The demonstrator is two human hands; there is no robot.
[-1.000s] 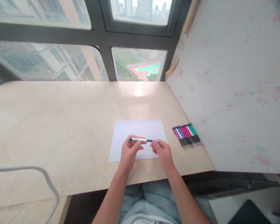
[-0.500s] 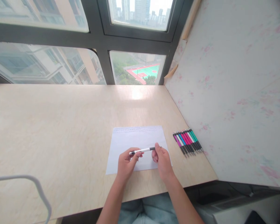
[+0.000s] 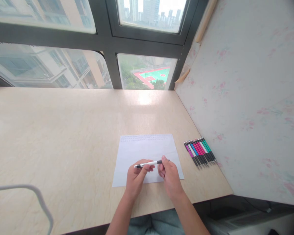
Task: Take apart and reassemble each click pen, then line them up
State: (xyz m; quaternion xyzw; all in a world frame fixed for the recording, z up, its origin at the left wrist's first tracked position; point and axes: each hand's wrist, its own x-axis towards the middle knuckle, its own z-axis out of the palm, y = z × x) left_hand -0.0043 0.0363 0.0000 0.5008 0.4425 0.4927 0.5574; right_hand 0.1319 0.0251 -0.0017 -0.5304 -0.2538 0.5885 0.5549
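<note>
Both of my hands hold one pen (image 3: pixel 148 163) with a white barrel and black ends, level above a white sheet of paper (image 3: pixel 147 150). My left hand (image 3: pixel 136 178) pinches the pen's left part between thumb and fingers. My right hand (image 3: pixel 170 174) grips the black right end with closed fingers. The sheet lies flat on the beige table (image 3: pixel 63 130), with faint lines of writing along its far edge.
A row of several pens (image 3: pixel 200 151) in purple, blue, pink, white and green lies to the right of the sheet, near a pale flowered wall panel (image 3: pixel 247 98). Windows (image 3: pixel 147 68) run along the table's far side. A thin white curved rail (image 3: pixel 36 195) shows at lower left.
My hands and the pen have stayed together over the sheet's near part. The pen's left end has tipped slightly down. The camera view has shifted a little.
</note>
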